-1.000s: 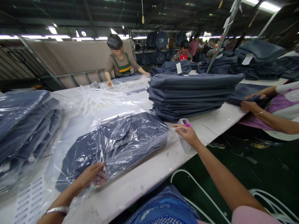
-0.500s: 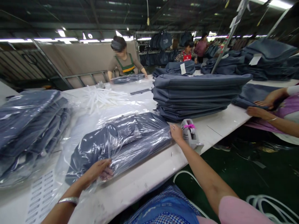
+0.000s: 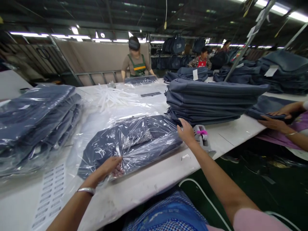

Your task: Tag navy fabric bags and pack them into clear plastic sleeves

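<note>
In front of me on the table lies a folded dark blue-grey fabric bag inside a clear plastic bag. My left hand is closed on the near left edge of the plastic, thumb on top and the other fingers showing through the film. Creases in the film fan out from that thumb. At the right end, my right hand grips the plastic edge, its fingertips partly hidden. Just right of that hand stands a grey tape dispenser with a pink ribbon on it.
A stack of folded dark bags rises behind the dispenser. Plastic-wrapped bags are piled at left, near a label sheet and white strips. Co-workers handle bags across the table and at right.
The view has swung left, so things sit further right. My left hand now draws the film into tight creases. My right hand has shifted slightly up along the plastic's end.
</note>
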The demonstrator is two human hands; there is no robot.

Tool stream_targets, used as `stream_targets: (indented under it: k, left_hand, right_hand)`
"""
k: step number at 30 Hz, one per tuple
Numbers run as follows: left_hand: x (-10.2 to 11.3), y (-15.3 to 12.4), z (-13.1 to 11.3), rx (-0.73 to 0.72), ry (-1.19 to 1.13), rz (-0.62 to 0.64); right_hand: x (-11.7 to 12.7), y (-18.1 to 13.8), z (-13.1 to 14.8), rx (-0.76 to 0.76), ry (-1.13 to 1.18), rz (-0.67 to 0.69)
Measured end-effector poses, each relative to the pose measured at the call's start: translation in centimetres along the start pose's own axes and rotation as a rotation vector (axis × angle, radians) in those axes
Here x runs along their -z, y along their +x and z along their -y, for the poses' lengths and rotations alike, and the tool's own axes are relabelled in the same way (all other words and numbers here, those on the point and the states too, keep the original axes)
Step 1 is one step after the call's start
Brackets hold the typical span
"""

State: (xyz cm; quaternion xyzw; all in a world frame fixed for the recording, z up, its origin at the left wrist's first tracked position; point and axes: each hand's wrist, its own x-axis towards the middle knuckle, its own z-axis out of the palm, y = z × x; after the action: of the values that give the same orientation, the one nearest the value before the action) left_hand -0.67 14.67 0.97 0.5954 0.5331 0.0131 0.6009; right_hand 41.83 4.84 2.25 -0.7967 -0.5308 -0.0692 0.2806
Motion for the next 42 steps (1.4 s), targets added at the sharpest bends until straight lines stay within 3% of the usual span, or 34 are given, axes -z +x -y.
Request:
stream_targets:
  k: [2,4,7,11,14,17,21,24,27,31,35,38,42]
  left_hand:
    - [-0.1,-0.1,-0.2,-0.045,0.054,0.004]
    - [-0.2,-0.2,-0.6,-0.084,0.103,-0.001]
    - [-0.4,-0.9,-1.1,-0.125,0.164,-0.054]
    - [-1.3,-3.8,-0.2,-0.248,0.323,-0.275]
    - [-2.9,-7.4,2.5,-0.368,0.523,-0.497]
    - [-3.5,-10.7,6.3,-0.469,0.871,-0.747]
    - [-1.3,-13.8,9.8,-0.424,1.042,-0.929]
    - [1.6,-14.9,9.5,-0.507,0.949,-0.941]
    - [4.3,-14.2,7.8,-0.583,0.731,-0.870]
    - [7.6,-11.4,5.8,-0.481,0.519,-0.762]
    - [10.0,-10.9,5.1,-0.354,0.646,-0.716]
    - [9.1,-13.2,4.9,-0.455,0.732,-0.769]
    - [3.9,-15.1,4.7,-0.713,0.812,-0.760]
  right_hand:
    - [-0.7,-1.0,1.3,0.277,0.015,0.049]
    - [-2.4,-2.1,1.9,0.406,-0.022,0.169]
    - [-5.3,-3.3,1.1,0.335,-0.118,0.287]
    - [-8.1,-3.3,-0.9,0.317,-0.197,0.327]
    - [-8.7,-3.1,-1.8,0.331,-0.242,0.350]
    - [-8.7,-3.2,-2.3,0.346,-0.263,0.346]
    - [-9.0,-3.3,-2.7,0.360,-0.268,0.342]
    - [-9.2,-3.3,-2.9,0.348,-0.256,0.343]
    - [-9.2,-3.4,-3.0,0.339,-0.249,0.337]
    - [-9.1,-3.4,-3.0,0.341,-0.262,0.348]
    - [-8.9,-3.4,-2.9,0.332,-0.269,0.362]
    - [-8.6,-3.4,-2.7,0.342,-0.269,0.356]
    - [-8.3,-3.4,-2.3,0.355,-0.272,0.350]
